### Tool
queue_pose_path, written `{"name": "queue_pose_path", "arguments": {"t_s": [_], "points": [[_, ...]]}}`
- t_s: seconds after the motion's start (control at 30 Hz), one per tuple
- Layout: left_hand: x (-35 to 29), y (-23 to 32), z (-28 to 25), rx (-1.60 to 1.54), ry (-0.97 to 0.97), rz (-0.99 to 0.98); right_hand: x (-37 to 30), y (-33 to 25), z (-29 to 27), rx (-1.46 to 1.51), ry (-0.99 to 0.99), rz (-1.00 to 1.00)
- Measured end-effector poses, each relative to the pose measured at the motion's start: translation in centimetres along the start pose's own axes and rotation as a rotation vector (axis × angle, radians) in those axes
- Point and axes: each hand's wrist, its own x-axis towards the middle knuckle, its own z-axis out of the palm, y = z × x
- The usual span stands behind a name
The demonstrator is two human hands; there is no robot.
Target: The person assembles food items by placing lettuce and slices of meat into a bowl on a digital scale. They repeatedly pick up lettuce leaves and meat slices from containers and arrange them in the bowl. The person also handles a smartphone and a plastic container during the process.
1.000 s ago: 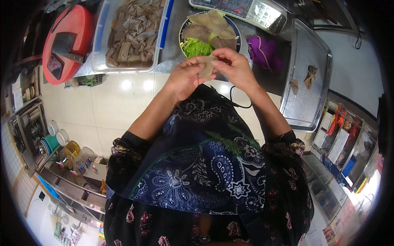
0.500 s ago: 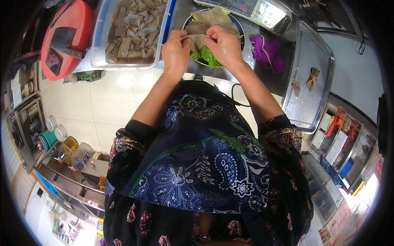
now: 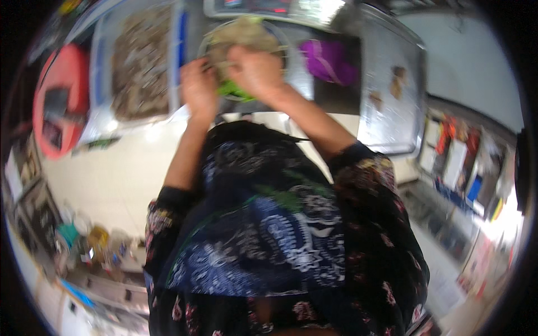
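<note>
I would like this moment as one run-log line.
left hand: at left of plate; right hand: over slices on plate; greens: plate's near side; grip: blurred, unclear

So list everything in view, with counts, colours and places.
cutting board: one, red, far left
cleaver: one, dark, on the cutting board
tub: one, clear and blue, upper left
pieces: many, grey-brown, in the tub
scale: one, grey, top edge
plate: one, pale-rimmed, top centre
sheets: several, grey-brown, on the plate
greens: count unclear, bright green, on the plate
cloth bundle: one, purple, right of the plate
tray: one, silver, upper right
scraps: two, brown, on the tray
shelved goods: too blurred to count, mixed colours, both sides
apron: one, dark blue patterned, centre
sleeves: two, black patterned, beside the apron
left hand: one, bare, plate's left edge
right hand: one, bare, over the sheets
</note>
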Motion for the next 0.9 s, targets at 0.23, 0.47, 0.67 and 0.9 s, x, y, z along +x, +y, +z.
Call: {"name": "queue_pose_path", "arguments": {"t_s": [0.23, 0.47, 0.67, 0.9], "points": [[0.3, -0.1, -0.8, 0.018, -0.065, -0.091, -0.4, -0.3, -1.3, 0.021, 0.103, -0.049], [-0.7, -0.4, -1.0, -0.122, -0.052, -0.204, -5.4, 12.9, -10.5, -0.071, 0.504, 0.115], [-2.6, -0.3, -1.7, -0.279, -0.155, -0.293, -13.6, 27.2, -18.8, -0.321, 0.446, 0.790], [-3.4, -1.3, -3.5, -0.262, -0.022, -0.274, -10.2, 33.0, -17.3, -0.394, -0.001, 0.704]]}}
